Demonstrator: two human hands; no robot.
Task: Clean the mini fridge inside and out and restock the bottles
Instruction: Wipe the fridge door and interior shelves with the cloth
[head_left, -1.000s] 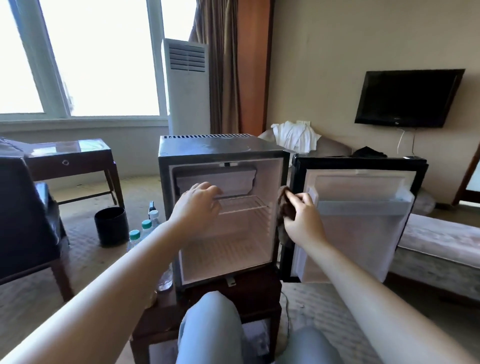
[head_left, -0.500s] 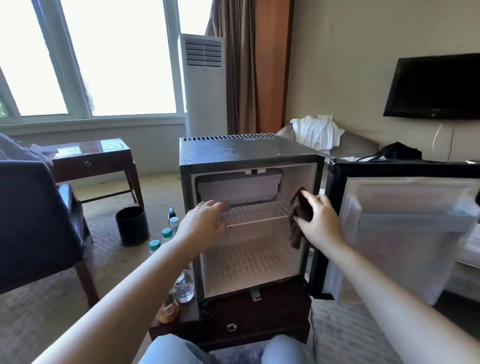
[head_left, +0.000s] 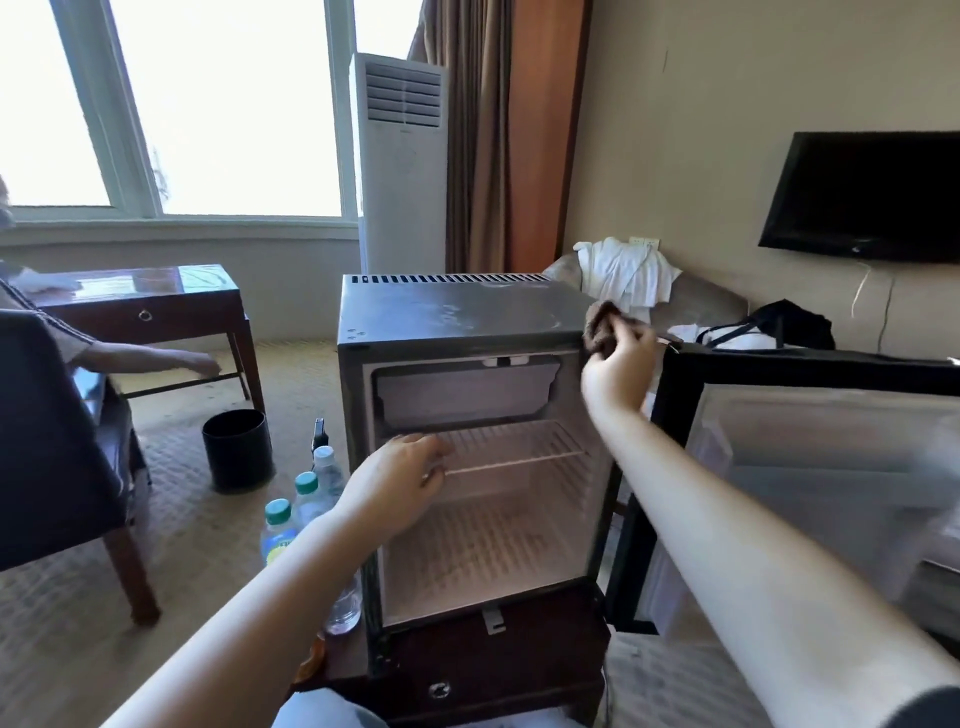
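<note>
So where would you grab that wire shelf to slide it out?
Take the wire shelf by its front bar, reaching straight in through the open front. That bar spans the opening with free space beneath; the sides and back sit against the mini fridge walls. The left hand grips its left end.

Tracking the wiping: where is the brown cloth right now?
Head view: the right hand grips the brown cloth at the mini fridge's top right corner, just left of the open door.
</note>
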